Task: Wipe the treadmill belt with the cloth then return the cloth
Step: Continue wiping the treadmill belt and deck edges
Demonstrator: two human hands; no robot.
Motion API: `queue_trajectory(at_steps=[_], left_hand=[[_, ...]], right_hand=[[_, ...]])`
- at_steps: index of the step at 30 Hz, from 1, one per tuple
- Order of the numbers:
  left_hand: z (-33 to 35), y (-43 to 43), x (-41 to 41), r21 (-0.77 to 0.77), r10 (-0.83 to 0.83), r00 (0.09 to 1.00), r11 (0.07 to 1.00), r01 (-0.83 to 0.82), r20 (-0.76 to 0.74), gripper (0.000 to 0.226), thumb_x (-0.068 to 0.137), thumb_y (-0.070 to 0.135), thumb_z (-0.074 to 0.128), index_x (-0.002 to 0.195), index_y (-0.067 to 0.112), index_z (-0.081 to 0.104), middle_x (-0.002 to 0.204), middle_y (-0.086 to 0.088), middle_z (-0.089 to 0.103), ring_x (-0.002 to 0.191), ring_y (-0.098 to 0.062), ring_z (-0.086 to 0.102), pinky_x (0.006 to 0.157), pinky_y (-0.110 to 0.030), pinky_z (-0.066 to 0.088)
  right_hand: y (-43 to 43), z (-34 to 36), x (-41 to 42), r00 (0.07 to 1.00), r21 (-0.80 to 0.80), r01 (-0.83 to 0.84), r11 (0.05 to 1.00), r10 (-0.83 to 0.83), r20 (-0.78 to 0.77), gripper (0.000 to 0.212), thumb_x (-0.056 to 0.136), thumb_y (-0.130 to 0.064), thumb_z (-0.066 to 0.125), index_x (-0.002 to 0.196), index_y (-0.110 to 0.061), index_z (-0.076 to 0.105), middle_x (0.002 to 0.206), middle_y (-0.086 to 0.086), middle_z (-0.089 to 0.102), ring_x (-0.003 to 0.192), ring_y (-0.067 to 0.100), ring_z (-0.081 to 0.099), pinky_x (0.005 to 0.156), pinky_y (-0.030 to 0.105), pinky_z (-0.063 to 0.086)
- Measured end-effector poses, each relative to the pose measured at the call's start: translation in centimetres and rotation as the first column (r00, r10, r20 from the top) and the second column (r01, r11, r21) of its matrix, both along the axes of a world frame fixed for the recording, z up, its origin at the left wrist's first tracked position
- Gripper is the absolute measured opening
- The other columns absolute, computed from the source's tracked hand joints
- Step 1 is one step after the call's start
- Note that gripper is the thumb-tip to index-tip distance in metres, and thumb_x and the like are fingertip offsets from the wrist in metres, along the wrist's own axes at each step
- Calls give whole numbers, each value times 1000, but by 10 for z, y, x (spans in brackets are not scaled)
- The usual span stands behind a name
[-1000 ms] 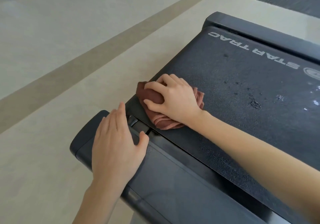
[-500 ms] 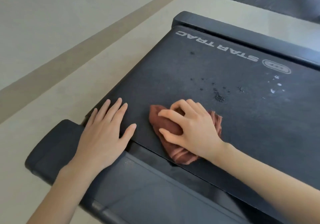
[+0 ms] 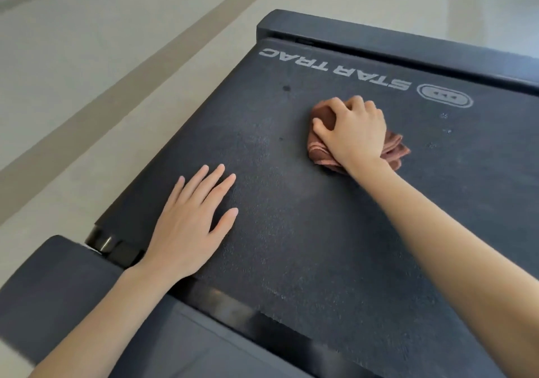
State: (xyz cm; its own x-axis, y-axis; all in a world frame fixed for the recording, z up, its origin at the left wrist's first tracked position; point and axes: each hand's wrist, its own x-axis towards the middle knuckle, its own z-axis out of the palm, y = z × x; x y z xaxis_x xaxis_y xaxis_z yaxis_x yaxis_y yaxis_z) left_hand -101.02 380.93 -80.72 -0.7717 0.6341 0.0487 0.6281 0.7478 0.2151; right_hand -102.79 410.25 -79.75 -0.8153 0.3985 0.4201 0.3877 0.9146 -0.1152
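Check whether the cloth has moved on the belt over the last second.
Yes. The cloth, gripped under the right hand, has slid away from the near-left corner of the belt and now sits just short of the STAR TRAC lettering.

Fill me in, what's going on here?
A person is wiping a treadmill belt. The right hand grips a bunched brown cloth, pressed on the belt near the STAR TRAC logo. The left hand rests flat on the belt near its left edge, fingers straight. A dark spot sits left of the cloth. The cloth is not yet returned.
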Motion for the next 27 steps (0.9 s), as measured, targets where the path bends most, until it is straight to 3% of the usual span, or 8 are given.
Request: queue_trajectory(at_steps=[4, 8, 10, 15, 20, 23, 27], left_hand=[[2, 0, 1, -23, 7, 1000, 1000, -7, 4, 65, 88, 56, 12, 146, 28, 22, 155, 12, 11, 143, -6, 1, 117, -33, 2], [7, -4, 5, -41, 17, 1000, 999, -16, 26, 67, 88, 56, 12, 146, 25, 24, 153, 12, 12, 142, -5, 3, 116, -32, 5], [11, -6, 4, -75, 3, 999, 997, 0, 44, 67, 87, 57, 9, 146, 27, 21, 154, 14, 10, 142, -5, 2, 117, -31, 5], [20, -21, 3, -165, -56, 997, 984, 65, 60, 66, 84, 60, 6, 145, 33, 8, 153, 18, 4, 141, -1, -2, 114, -24, 7], [27, -28, -7, -194, -106, 994, 975, 111, 34, 64, 86, 59, 6, 145, 36, 11, 152, 20, 8, 142, -2, 3, 114, -24, 12], [20, -17, -26, -123, -47, 999, 991, 48, 10, 63, 89, 57, 10, 146, 32, 20, 153, 16, 13, 142, -5, 8, 115, -27, 15], [9, -3, -68, -38, -23, 999, 999, 22, -35, 60, 92, 50, 26, 145, 22, 28, 153, 7, 21, 142, -12, 15, 116, -31, 15]], right_hand=[[-53, -1, 16, 966, 10, -257, 966, 257, 14, 40, 88, -51, 46, 113, -22, 61, 102, 9, 58, 93, 32, 51, 79, 40, 36], [-58, 3, 89, 851, -10, -525, 851, 525, -3, 33, 82, -48, 53, 101, -25, 67, 90, 4, 59, 80, 27, 54, 67, 39, 43], [-29, 1, 112, 854, -11, -520, 854, 520, -21, 33, 80, -48, 53, 100, -25, 68, 89, 3, 60, 77, 28, 56, 65, 37, 45], [42, 5, 84, 965, -23, -264, 964, 264, 2, 34, 82, -46, 57, 103, -20, 68, 91, 8, 60, 84, 34, 56, 70, 41, 47], [16, 4, 10, 995, -31, -95, 995, 96, 28, 40, 87, -49, 51, 113, -20, 61, 105, 13, 57, 96, 34, 51, 80, 40, 36], [-34, 1, -5, 990, -35, -135, 990, 136, 28, 40, 88, -50, 48, 115, -22, 59, 106, 9, 56, 95, 31, 49, 79, 38, 33], [-85, 1, 24, 934, -18, -357, 934, 357, -8, 34, 84, -47, 51, 101, -21, 65, 91, 5, 58, 80, 27, 51, 70, 37, 39]])
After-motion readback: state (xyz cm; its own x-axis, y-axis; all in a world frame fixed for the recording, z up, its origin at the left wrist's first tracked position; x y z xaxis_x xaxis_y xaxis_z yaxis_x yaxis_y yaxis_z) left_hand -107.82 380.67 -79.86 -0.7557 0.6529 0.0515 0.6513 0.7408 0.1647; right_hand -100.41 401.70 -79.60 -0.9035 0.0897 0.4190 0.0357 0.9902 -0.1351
